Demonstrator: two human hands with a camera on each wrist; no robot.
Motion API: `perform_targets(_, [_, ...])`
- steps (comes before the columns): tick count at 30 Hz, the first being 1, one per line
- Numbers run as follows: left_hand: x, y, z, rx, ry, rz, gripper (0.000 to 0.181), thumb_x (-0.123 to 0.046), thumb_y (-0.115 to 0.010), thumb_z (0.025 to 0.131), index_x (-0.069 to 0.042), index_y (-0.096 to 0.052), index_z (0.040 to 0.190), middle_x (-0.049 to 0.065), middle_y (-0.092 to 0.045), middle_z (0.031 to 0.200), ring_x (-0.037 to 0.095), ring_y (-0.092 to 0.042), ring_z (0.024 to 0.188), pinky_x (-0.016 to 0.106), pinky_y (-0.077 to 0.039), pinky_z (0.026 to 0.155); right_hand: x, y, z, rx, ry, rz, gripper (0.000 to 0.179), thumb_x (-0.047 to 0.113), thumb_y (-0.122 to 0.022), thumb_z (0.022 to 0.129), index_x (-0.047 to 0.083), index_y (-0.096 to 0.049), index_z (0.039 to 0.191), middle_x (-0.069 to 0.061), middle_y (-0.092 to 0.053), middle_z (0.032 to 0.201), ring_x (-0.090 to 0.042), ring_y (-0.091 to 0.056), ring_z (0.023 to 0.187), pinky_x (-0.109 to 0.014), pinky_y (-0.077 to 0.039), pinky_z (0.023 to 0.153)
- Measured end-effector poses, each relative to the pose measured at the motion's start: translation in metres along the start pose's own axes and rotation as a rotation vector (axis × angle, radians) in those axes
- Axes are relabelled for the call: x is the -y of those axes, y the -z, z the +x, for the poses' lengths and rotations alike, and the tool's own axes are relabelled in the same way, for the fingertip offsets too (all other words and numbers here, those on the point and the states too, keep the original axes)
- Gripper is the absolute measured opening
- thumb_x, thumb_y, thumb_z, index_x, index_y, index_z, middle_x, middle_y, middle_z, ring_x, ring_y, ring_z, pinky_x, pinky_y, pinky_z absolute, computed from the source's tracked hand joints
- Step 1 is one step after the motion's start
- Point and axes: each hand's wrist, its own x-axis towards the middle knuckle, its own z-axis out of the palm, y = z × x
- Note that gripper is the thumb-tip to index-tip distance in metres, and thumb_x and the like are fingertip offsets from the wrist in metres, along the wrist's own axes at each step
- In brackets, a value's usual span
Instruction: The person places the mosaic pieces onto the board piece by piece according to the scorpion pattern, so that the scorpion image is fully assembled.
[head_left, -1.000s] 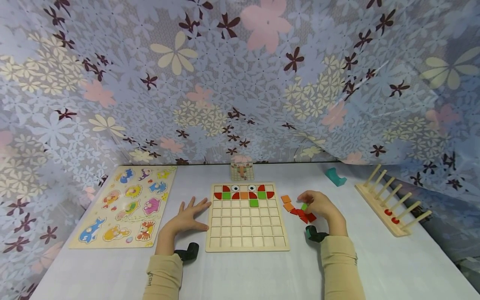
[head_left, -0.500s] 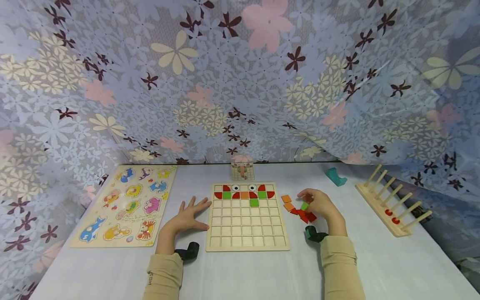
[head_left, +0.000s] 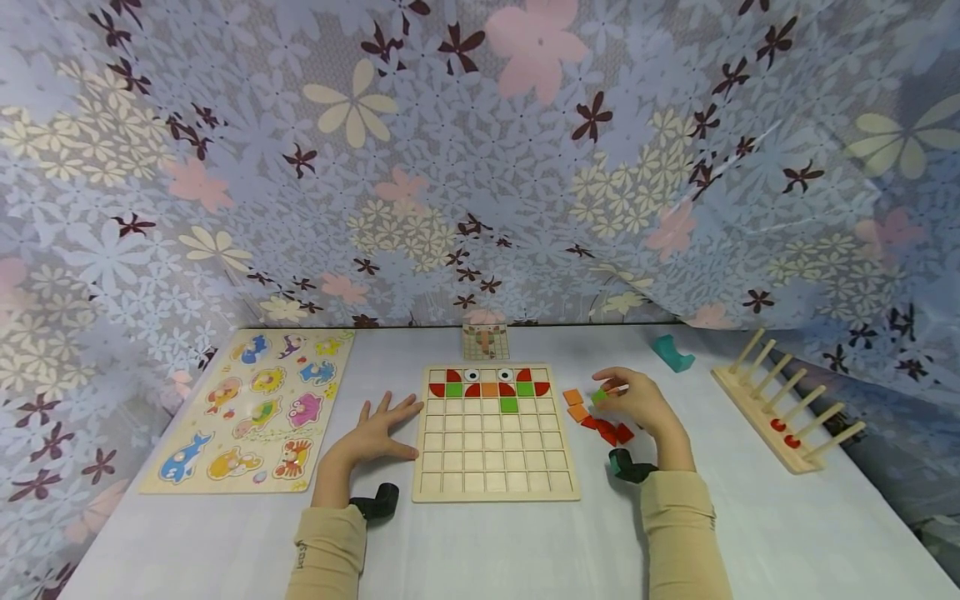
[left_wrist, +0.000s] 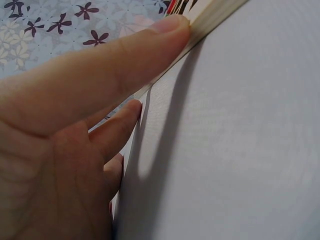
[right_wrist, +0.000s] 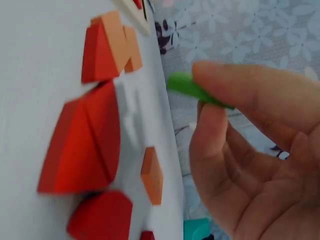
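My right hand (head_left: 636, 403) pinches a green square tile (right_wrist: 192, 88) between thumb and finger, lifted off the table beside a small heap of red tiles (head_left: 609, 430) and orange tiles (head_left: 576, 412). On the left, my left hand (head_left: 377, 433) lies with fingers spread, thumb and fingertips at the left edge of the wooden grid board (head_left: 495, 492). The left wrist view shows the thumb (left_wrist: 125, 62) against the board's side. The board's top rows hold red quarter-round, green and orange tiles and two eye tiles (head_left: 505, 376).
A pattern card (head_left: 485, 342) stands behind the board. An animal puzzle board (head_left: 255, 408) lies at left. A teal curved block (head_left: 672, 354) sits at back right, near a wooden peg rack (head_left: 765, 421) with red beads. A floral curtain (head_left: 480, 167) hangs behind.
My right hand has raised the green tile out of the heap, moving it slightly up and left. The left hand has stayed at the board's edge.
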Motion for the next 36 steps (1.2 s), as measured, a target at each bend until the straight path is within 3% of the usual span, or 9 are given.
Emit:
perform_targets(8, [0.0, 0.0, 0.002, -0.002, -0.006, 0.001, 0.083, -0.022, -0.079, 0.067, -0.009, -0.04, 0.14, 0.012, -0.024, 0.151, 0.039, 0.004, 0.14, 0.055, 0.015, 0.108, 0.022, -0.012, 0.003, -0.019, 0.018, 0.103, 0.041, 0.014, -0.072, 0.079, -0.001, -0.056, 0.114, -0.015, -0.065, 0.092, -0.03, -0.062, 0.081, -0.039, -0.053, 0.073])
perform_targets(16, [-0.001, 0.0, 0.003, -0.008, -0.004, 0.008, 0.083, -0.021, -0.079, 0.067, -0.009, -0.041, 0.14, 0.012, -0.025, 0.151, 0.04, 0.004, 0.139, 0.056, 0.014, 0.108, 0.051, -0.043, 0.005, -0.002, 0.091, 0.194, 0.021, 0.007, -0.067, 0.082, 0.0, -0.062, 0.102, -0.014, -0.065, 0.09, -0.035, -0.062, 0.079, -0.043, -0.053, 0.069])
perform_targets(24, [0.0, 0.0, 0.003, -0.004, 0.003, 0.018, 0.082, -0.022, -0.079, 0.068, -0.01, -0.04, 0.14, 0.011, -0.025, 0.151, 0.039, 0.004, 0.14, 0.055, 0.014, 0.108, 0.08, -0.079, 0.012, 0.065, 0.16, 0.138, 0.017, 0.004, -0.067, 0.08, 0.001, -0.066, 0.097, -0.009, -0.063, 0.086, -0.019, -0.058, 0.075, -0.036, -0.054, 0.066])
perform_targets(32, [0.003, -0.001, 0.002, 0.004, -0.007, 0.009, 0.083, -0.023, -0.079, 0.068, -0.009, -0.04, 0.14, 0.012, -0.024, 0.151, 0.039, 0.005, 0.139, 0.056, 0.015, 0.108, 0.093, -0.107, 0.023, 0.091, 0.134, 0.099, 0.012, 0.003, -0.07, 0.078, 0.004, -0.068, 0.09, -0.006, -0.063, 0.08, -0.016, -0.058, 0.069, -0.028, -0.052, 0.061])
perform_targets(36, [0.003, -0.001, 0.003, 0.002, -0.009, 0.007, 0.084, -0.023, -0.079, 0.068, -0.009, -0.039, 0.141, 0.012, -0.024, 0.151, 0.039, 0.005, 0.139, 0.056, 0.015, 0.107, 0.097, -0.116, 0.026, 0.109, 0.176, 0.068, 0.011, 0.002, -0.07, 0.078, 0.003, -0.068, 0.089, -0.006, -0.063, 0.08, -0.016, -0.058, 0.066, -0.028, -0.05, 0.058])
